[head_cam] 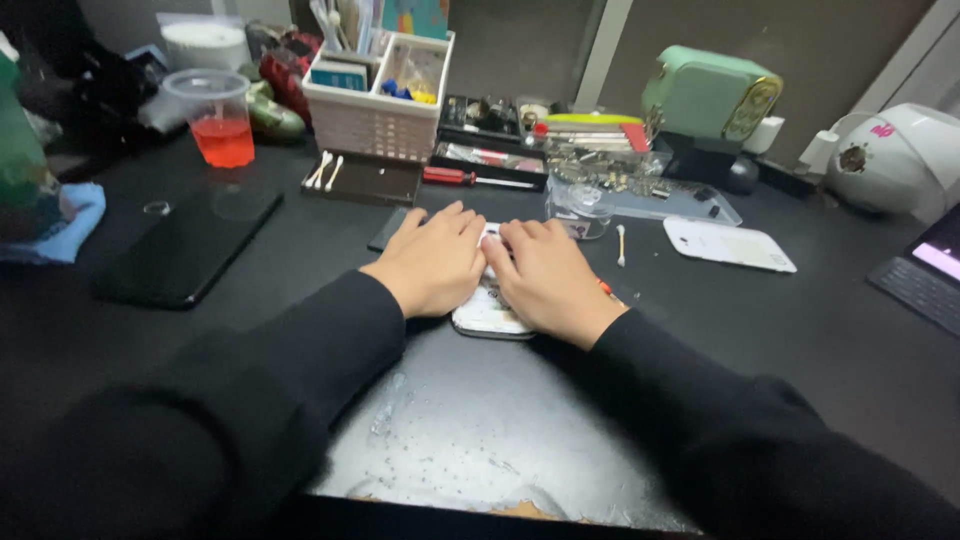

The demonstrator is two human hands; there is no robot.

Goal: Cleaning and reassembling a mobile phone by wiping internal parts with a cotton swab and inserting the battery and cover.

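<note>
Near strip of the black desk (480,440): open, passable from the front edge. Far side: closed off by a white storage basket (375,100), a red-handled screwdriver (470,177) and a clear parts tray (640,180). Left: a black phone (185,245) and a cup of red liquid (218,115) obstruct. Right: a white back cover (728,244) and a cotton swab (621,245) lie in the way; open desk between the cover and the keyboard corner (920,285).

White phone-shaped device (487,316) with rounded corners, laid flat on the black desk, lengthwise from 12 to 6 o'clock, near end left uncovered at 6 o'clock, middle and far end largely hidden under two hands pressed flat upon it
</note>
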